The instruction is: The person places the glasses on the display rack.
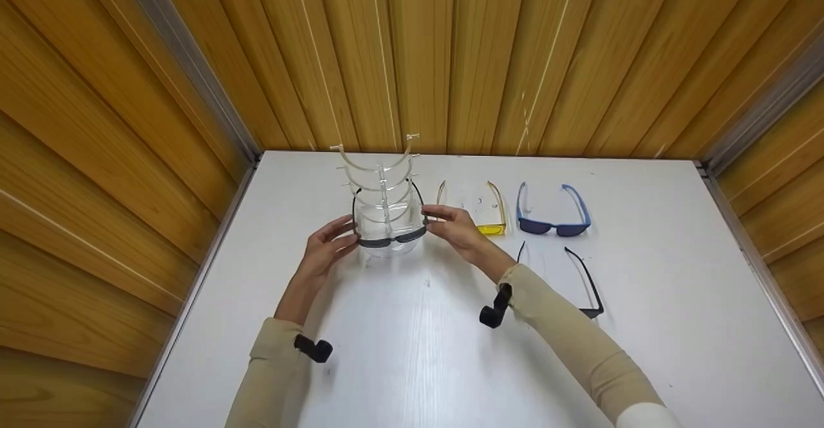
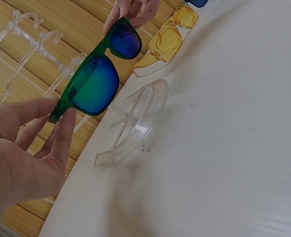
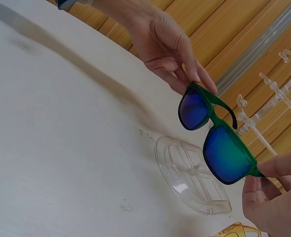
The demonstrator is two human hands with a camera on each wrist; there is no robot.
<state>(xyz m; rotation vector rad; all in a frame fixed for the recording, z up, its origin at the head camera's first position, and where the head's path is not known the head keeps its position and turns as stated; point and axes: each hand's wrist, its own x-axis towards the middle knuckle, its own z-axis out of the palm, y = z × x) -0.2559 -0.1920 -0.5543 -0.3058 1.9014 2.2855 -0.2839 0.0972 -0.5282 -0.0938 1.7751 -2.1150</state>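
On the surface, a display stand is standing left of centre, before the back wall. A pair of glasses is spanning the stand's front between the left hand and the right hand. A second pair is lying right of the stand, a third pair farther right, and a fourth pair before the third.

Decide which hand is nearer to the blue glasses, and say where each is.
Right. The right hand is left of the blue glasses, beyond the yellow glasses; the left hand is farther left, at the far end of the green glasses.
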